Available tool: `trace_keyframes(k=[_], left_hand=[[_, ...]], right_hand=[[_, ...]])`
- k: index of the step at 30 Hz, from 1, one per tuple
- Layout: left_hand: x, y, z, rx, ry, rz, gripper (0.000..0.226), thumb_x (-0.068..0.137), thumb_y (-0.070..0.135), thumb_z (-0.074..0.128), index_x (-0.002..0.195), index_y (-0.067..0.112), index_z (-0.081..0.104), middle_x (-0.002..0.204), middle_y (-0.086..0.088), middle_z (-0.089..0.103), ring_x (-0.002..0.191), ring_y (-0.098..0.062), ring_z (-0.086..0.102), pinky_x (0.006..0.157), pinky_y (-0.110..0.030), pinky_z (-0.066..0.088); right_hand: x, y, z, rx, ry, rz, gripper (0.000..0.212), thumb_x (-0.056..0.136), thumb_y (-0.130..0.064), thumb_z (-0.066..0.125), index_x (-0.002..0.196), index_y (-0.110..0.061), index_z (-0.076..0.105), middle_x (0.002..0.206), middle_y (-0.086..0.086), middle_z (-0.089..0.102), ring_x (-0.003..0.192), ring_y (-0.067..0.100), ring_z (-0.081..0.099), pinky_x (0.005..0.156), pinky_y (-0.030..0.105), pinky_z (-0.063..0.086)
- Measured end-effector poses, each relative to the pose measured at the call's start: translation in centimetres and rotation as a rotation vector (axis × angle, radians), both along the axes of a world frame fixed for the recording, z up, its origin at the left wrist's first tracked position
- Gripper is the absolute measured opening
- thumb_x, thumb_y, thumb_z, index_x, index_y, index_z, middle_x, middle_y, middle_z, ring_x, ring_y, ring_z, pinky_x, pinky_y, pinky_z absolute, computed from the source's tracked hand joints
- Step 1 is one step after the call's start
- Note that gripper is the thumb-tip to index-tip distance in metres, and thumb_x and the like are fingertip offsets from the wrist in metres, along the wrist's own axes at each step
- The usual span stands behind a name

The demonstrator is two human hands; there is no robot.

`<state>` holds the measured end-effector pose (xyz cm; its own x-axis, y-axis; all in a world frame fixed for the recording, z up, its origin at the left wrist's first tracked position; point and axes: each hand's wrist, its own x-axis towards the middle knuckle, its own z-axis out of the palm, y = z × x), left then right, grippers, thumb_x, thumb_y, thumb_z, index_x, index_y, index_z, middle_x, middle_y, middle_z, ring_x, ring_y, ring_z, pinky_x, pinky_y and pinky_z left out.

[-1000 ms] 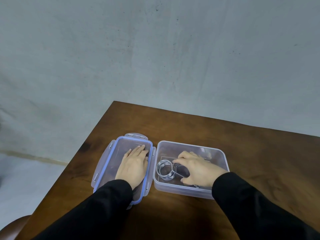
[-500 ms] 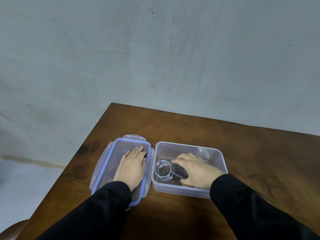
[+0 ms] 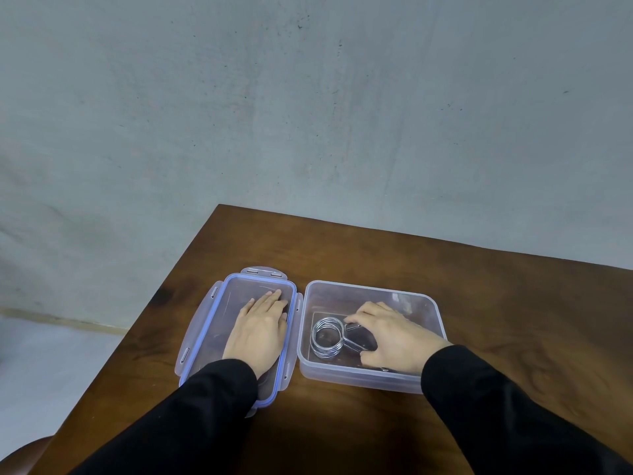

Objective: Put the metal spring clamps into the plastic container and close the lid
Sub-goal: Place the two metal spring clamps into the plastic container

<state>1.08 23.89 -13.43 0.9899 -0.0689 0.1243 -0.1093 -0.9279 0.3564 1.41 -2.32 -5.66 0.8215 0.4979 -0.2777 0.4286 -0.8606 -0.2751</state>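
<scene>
- Silver coiled metal spring clamp (image 3: 327, 337) lying on the floor of the clear rectangular plastic container (image 3: 371, 377), at its left end; coil ring toward the left wall, handles running right toward the palm — long axis roughly along the container's length.
- Right hand (image 3: 394, 334) reaching into the container, thumb and fingers closed around the clamp's handles.
- Left hand (image 3: 258, 329) spread flat, palm down, gripping nothing, pressed on the clear lid with blue seal rim (image 3: 205, 332), which lies open-side up just left of the container, edges nearly touching.
- Container's right half mostly hidden by the hand.
- Dark brown wooden table (image 3: 496, 303) bare behind and to the right — left edge close beside the lid.
</scene>
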Motion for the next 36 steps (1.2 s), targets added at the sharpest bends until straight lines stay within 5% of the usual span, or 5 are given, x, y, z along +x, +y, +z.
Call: trace_keyframes(k=[11, 36], left_hand=[[0.0, -0.2, 0.1, 0.007, 0.0, 0.008, 0.043, 0.103, 0.031, 0.033, 0.144, 0.024, 0.046, 0.153, 0.004, 0.043, 0.142, -0.011, 0.035, 0.12, -0.033, 0.014], [0.0, -0.1, -0.1, 0.009, -0.03, 0.005, 0.042, 0.103, 0.031, 0.035, 0.142, 0.024, 0.049, 0.151, 0.004, 0.046, 0.14, -0.011, 0.037, 0.12, -0.034, 0.017]], right_hand=[[0.2, 0.4, -1.0, -0.034, -0.083, 0.038, 0.05, 0.095, -0.052, 0.061, 0.14, -0.03, 0.055, 0.133, -0.007, 0.053, 0.123, 0.018, 0.043, 0.11, 0.042, 0.03], [0.0, 3.3, -1.1, -0.077, -0.178, -0.02, 0.047, 0.094, -0.054, 0.061, 0.13, -0.024, 0.062, 0.125, -0.001, 0.06, 0.116, 0.021, 0.051, 0.109, 0.046, 0.034]])
